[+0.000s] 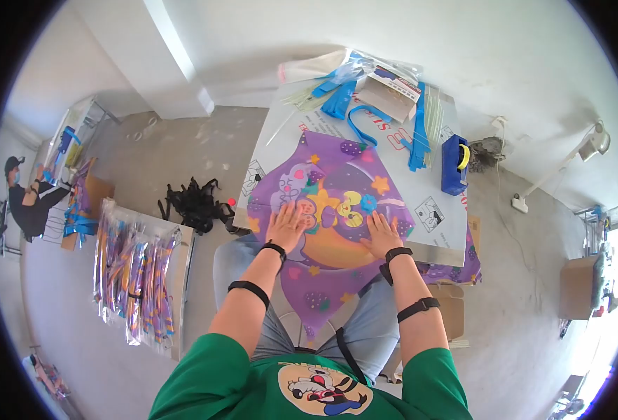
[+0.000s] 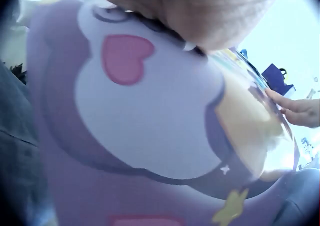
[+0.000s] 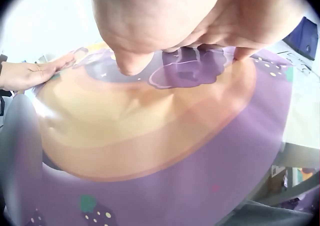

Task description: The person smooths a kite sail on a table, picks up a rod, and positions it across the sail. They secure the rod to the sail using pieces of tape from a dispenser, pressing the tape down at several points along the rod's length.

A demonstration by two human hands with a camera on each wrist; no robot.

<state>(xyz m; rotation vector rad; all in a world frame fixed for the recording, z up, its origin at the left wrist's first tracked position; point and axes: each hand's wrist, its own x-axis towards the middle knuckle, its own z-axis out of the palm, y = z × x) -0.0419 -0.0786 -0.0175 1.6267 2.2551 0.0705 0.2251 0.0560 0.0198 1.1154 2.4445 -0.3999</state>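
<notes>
A purple printed sheet (image 1: 330, 255) with cartoon animals, stars and strawberries lies over the front of the board-topped table; its lower corner hangs past the edge over the person's lap. On the left part of the print rests the left hand (image 1: 288, 225), palm down, fingers pointing forward. The right hand (image 1: 382, 234) rests on the right part with its fingers spread. In the right wrist view, the thumb (image 3: 132, 63) and fingertips touch the sheet's surface, which bends down over the front edge. Nothing is held in either hand.
Blue straps (image 1: 340, 101), a cardboard box (image 1: 389, 94) and pale thin sticks (image 1: 435, 115) lie at the table's back. A blue tape dispenser (image 1: 454, 164) stands on the right edge. Bagged printed pieces (image 1: 134, 276) cover a side table at left; another person (image 1: 32, 203) sits beyond.
</notes>
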